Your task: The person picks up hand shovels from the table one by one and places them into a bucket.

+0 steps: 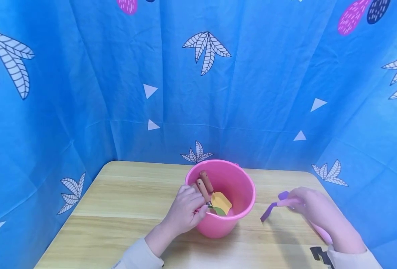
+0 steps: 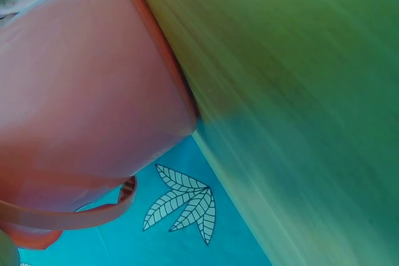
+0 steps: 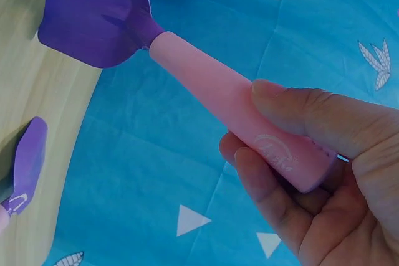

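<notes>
A pink bucket [image 1: 215, 228] stands on the table, tilted towards me. My left hand [image 1: 186, 209] grips its near-left rim with curled fingers. Inside it are tools with brown handles [image 1: 203, 188], a yellow scoop head [image 1: 221, 203] and a green blade [image 1: 219, 211]. To the right of the bucket, my right hand [image 1: 314, 205] holds a toy shovel [image 3: 93, 17] with a purple blade and a pink handle. In the right wrist view, thumb and fingers pinch the lower handle. A second purple-bladed tool [image 3: 30, 166] lies on the table under that hand, its pink handle [image 1: 323, 232] partly covered.
The wooden table [image 1: 117, 209] has rounded back corners. A blue patterned curtain [image 1: 198, 104] hangs close behind and along both sides. The bucket's carrying handle [image 2: 68, 217] hangs at its side in the left wrist view.
</notes>
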